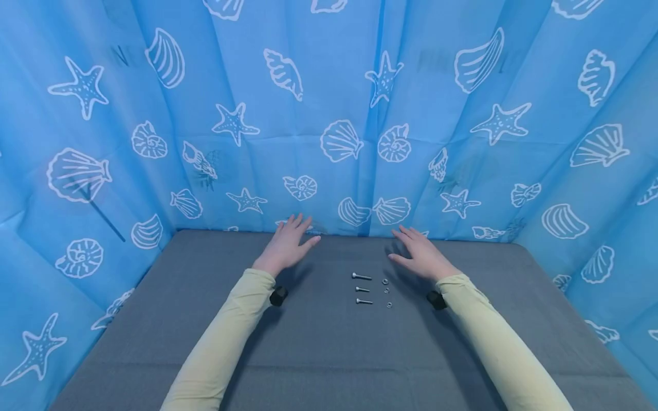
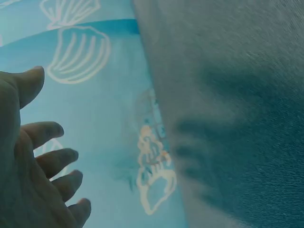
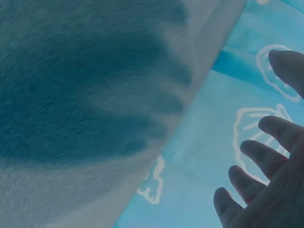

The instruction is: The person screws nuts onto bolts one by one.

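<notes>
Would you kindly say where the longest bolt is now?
In the head view, the longest bolt lies on the table between the left hand and right hand, left of the farthest nut and beyond the middle bolt.

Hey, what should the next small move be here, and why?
Probably bring the right hand to the nearest nut. That hand looks empty, and it is closer to the three nuts than the left hand is. The nuts lie loose on the table, beside three bolts.
</notes>
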### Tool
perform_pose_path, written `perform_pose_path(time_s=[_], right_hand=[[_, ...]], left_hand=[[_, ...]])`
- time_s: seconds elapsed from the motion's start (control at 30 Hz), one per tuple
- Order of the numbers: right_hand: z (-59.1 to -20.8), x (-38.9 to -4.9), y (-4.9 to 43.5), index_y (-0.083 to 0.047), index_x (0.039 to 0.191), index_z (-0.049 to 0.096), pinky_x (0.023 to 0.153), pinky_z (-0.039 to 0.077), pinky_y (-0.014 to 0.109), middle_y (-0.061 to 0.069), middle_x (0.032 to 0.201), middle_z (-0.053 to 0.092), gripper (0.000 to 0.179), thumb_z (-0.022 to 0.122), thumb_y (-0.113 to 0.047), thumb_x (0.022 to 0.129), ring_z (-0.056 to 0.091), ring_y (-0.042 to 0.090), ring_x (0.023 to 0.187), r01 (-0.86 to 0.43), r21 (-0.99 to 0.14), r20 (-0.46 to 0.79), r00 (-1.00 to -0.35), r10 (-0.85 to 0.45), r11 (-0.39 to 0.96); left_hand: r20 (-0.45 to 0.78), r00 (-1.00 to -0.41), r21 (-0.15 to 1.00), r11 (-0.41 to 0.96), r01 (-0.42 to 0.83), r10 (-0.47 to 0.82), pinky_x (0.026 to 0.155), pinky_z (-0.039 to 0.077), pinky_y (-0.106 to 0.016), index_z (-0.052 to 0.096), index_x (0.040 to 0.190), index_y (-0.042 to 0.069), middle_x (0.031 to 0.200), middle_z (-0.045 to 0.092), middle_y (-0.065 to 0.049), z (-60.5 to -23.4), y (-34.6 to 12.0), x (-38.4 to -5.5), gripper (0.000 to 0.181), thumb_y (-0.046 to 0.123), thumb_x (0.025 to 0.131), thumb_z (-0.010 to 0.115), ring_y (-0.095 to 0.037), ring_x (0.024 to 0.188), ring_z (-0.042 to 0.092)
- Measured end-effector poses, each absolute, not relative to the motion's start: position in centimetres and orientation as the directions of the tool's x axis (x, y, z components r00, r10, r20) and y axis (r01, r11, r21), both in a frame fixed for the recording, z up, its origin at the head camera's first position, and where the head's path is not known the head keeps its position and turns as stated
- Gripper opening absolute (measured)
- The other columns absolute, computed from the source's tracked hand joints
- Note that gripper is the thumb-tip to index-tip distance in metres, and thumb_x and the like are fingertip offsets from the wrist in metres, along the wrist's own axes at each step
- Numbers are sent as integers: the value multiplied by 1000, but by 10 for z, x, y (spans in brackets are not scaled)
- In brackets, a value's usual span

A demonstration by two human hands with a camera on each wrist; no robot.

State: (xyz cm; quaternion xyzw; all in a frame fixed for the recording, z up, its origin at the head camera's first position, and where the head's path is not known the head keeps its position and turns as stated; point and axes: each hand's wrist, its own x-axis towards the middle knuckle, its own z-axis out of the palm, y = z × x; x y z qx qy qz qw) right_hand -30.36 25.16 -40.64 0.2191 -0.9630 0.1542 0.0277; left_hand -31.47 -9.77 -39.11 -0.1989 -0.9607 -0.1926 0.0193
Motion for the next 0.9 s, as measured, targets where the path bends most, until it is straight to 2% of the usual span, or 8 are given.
perform_pose_path(time_s=[0.13,0.37,0.57,0.73,0.9], right_hand=[[-403,-305,252,1,145,34,108,24,59,25,147,33,66,60,-33,95,27,43,135,-413,-408,137,-909,-393,814],[-393,-301,254,0,141,42,105,32,56,23,140,44,55,57,-32,97,38,41,130,-315,-613,122,-944,-307,724],[-384,-297,257,2,133,49,98,42,54,25,133,51,46,55,-28,99,48,39,122,-275,-724,132,-955,-264,633],[-377,-294,260,1,132,51,98,42,52,22,131,52,42,54,-27,100,49,37,121,-226,-792,115,-968,-225,567],[-374,-292,264,2,135,46,103,40,48,24,135,48,46,51,-29,101,46,38,124,-141,-888,45,-974,-222,438]], left_hand=[[125,-911,461,790,405,394,115,14,-51,24,152,10,155,24,-14,-387,-99,-314,68,49,99,43,-32,143,14],[130,-904,661,644,385,408,111,28,-46,28,150,9,152,31,-11,-379,-99,-311,69,47,98,50,-30,137,32],[161,-899,801,478,361,408,109,32,-43,34,148,10,150,36,-8,-373,-97,-308,64,43,97,54,-26,136,34],[180,-896,864,370,341,405,107,36,-43,38,145,6,145,43,-11,-365,-94,-304,60,37,97,57,-24,134,39],[184,-899,904,291,314,397,103,41,-42,44,142,6,139,50,-11,-364,-90,-302,54,31,97,59,-24,127,46]])
